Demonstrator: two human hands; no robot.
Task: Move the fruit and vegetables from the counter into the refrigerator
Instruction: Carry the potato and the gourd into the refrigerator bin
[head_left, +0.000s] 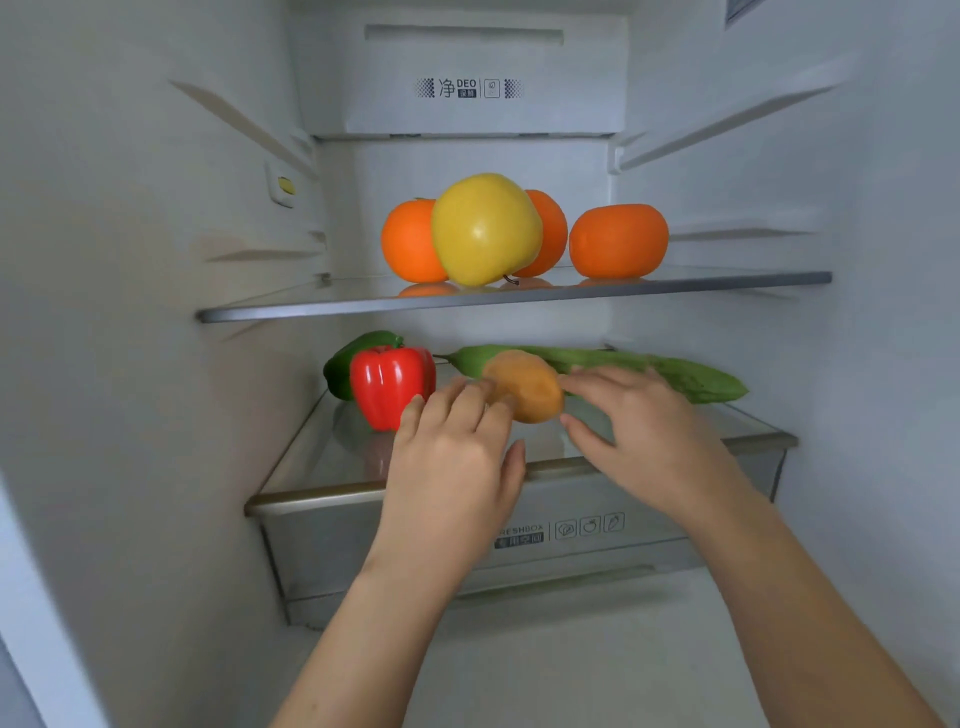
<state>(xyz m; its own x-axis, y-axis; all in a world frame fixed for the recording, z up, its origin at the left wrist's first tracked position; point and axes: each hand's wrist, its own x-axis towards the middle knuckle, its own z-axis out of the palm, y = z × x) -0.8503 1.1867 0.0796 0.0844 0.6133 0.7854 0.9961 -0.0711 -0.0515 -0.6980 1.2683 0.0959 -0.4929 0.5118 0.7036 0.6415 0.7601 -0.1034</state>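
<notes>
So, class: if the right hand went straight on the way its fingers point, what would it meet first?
Likely the orange-tan vegetable, just before the right hand; whether they already touch is unclear.

Soft even light, wide-angle edge bending, motion-blurred hands (550, 415)

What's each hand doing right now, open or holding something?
Left hand: open, fingertips against the orange vegetable.
Right hand: open, fingers straight beside it; no clear grip.
</notes>
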